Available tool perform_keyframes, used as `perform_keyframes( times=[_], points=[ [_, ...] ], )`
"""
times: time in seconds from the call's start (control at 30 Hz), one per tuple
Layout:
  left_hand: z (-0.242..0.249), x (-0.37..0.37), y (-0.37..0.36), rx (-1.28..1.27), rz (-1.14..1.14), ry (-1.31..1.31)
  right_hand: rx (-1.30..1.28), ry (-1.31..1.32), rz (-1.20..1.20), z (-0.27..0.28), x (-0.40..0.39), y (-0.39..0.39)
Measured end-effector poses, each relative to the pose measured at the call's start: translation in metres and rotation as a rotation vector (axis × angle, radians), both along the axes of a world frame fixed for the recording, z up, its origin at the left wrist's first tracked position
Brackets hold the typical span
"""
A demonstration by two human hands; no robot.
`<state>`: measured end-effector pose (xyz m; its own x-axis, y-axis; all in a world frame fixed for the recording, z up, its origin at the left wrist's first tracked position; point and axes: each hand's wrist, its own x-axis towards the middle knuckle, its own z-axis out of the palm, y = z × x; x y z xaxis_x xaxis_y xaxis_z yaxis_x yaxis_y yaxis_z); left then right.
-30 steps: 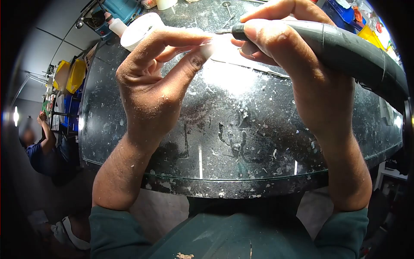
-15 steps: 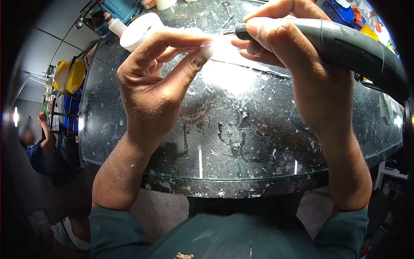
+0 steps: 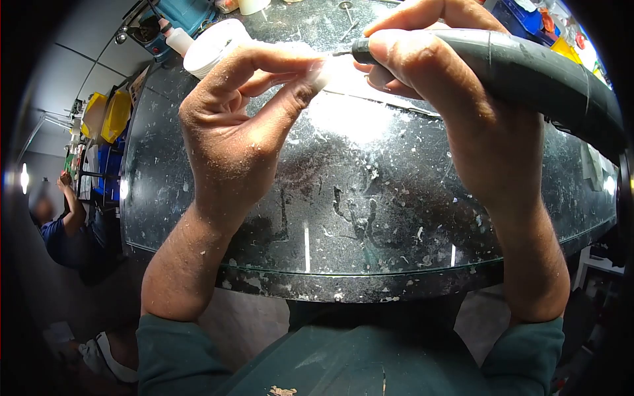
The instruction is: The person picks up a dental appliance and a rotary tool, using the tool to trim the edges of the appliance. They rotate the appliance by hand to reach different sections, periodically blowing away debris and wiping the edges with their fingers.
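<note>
Dusted with pale flecks, my left hand [image 3: 231, 129] pinches a small whitish piece [image 3: 322, 74] between thumb and forefinger; glare washes out its shape. My right hand [image 3: 462, 99] is wrapped round a thick dark handheld rotary tool [image 3: 535, 69] that points left. A thin bit [image 3: 341, 53] sticks out of the tool's nose and reaches the left fingertips, at or very near the piece. Whether the bit touches it cannot be made out in the glare.
The dark tabletop [image 3: 337, 218] carries white dust and chips. A white tub [image 3: 218, 46] and a bottle [image 3: 177, 39] stand behind my left hand. Blue and yellow bins [image 3: 528, 20] are at the back right. Another person [image 3: 69, 218] is far left.
My right hand and the tool have moved slightly left, bringing the bit closer to the left fingertips. My left hand has hardly moved.
</note>
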<state>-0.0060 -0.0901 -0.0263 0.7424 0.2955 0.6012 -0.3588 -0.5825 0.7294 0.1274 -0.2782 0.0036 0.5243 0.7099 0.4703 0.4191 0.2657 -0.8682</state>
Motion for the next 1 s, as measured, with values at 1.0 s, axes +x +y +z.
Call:
perform_keyframes(
  times=[1.0],
  points=[
    [-0.005,0.001,-0.002,-0.175,-0.015,-0.022,-0.011,0.053,0.058,-0.008,0.006,-0.001]
  ],
)
